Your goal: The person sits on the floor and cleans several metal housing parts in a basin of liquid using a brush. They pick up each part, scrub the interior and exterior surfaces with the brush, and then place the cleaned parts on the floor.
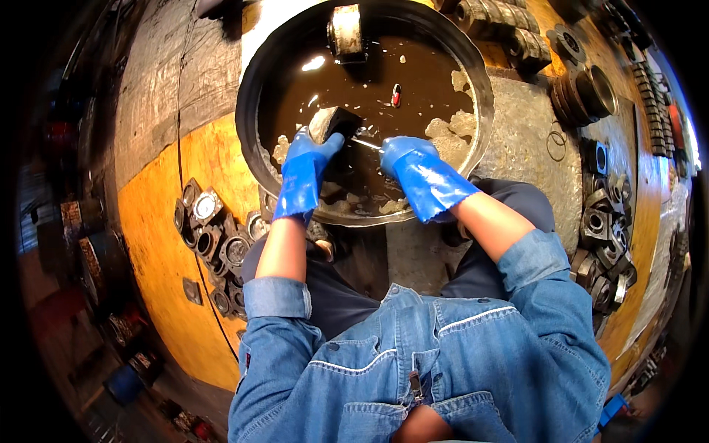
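Both hands wear long blue rubber gloves and work over a round black basin (484,92) of murky brown liquid. The left hand (314,151) is curled around the near left side of a blocky metal part (323,122), its thumb laid along the lower edge. The right hand (408,153) is closed in a fist around a slim, shiny metal rod (365,143); whether every finger bears on it cannot be told.

The metal part sits left of the basin's middle, just ahead of the left hand and slightly to its right. From the right hand it lies to the left and a little farther from the body, so the left hand is much the nearer. Its pale, crusted face is toward the left and its dark side toward the right; its long axis is hard to judge. The rod's axis is clearer: it slants leftward and slightly away from the body, aimed at the part's dark side. Whether its tip touches is lost in shadow.

At the basin's far side stands a curved metal piece (346,31). A small red-and-white object (396,96) and pale scum (452,134) show on the liquid. Outside the basin, grimy flanged castings (235,251) are heaped at left, and a stack of dark rings (572,100) stands at right.
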Available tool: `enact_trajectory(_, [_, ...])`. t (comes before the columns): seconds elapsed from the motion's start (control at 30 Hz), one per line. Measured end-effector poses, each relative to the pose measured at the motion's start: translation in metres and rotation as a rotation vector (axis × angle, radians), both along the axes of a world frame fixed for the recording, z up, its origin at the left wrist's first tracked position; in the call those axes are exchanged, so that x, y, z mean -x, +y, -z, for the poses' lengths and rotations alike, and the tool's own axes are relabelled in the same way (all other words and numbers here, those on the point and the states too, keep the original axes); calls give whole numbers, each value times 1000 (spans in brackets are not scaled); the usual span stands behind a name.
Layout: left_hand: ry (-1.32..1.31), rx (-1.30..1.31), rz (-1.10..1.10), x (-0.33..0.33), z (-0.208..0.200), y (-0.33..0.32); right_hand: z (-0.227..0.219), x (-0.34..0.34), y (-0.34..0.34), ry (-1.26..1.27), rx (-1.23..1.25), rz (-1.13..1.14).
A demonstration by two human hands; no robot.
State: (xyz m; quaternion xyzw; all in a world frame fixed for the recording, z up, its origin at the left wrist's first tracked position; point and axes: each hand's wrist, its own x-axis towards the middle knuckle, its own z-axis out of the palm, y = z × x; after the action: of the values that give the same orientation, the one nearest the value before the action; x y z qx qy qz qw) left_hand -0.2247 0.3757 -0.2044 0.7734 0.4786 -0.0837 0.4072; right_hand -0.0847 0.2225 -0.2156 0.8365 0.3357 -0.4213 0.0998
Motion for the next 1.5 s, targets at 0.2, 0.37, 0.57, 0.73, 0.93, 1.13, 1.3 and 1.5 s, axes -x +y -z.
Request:
enact_trajectory(0.2, [-75, -24, -80, 0, 35, 13, 29, 1, 9, 66, 198, -44])
enact_trajectory(0.37, [-154, 10, -119, 6, 10, 5, 12, 0, 4, -11, 42, -11])
enact_trajectory(0.57, [-279, -62, 10, 23, 32, 14, 25, -1, 10, 81, 116, -76])
enact_trajectory(0.73, [-349, 49, -82, 16, 15, 4, 30, 2, 1, 2, 26, -4])
enact_trajectory(0.93, [-390, 166, -161, 18, 33, 11, 11, -6, 7, 50, 114, -26])
enact_trajectory(1.13, [-348, 73, -136, 17, 11, 1, -7, 2, 12, 48, 32, -93])
enact_trajectory(1.3, [-251, 63, -157, 1, 20, 1, 68, -11, 4, 75, 195, 42])
enact_trajectory(1.5, [-328, 159, -207, 17, 15, 1, -18, 5, -4, 102, -31, -85])
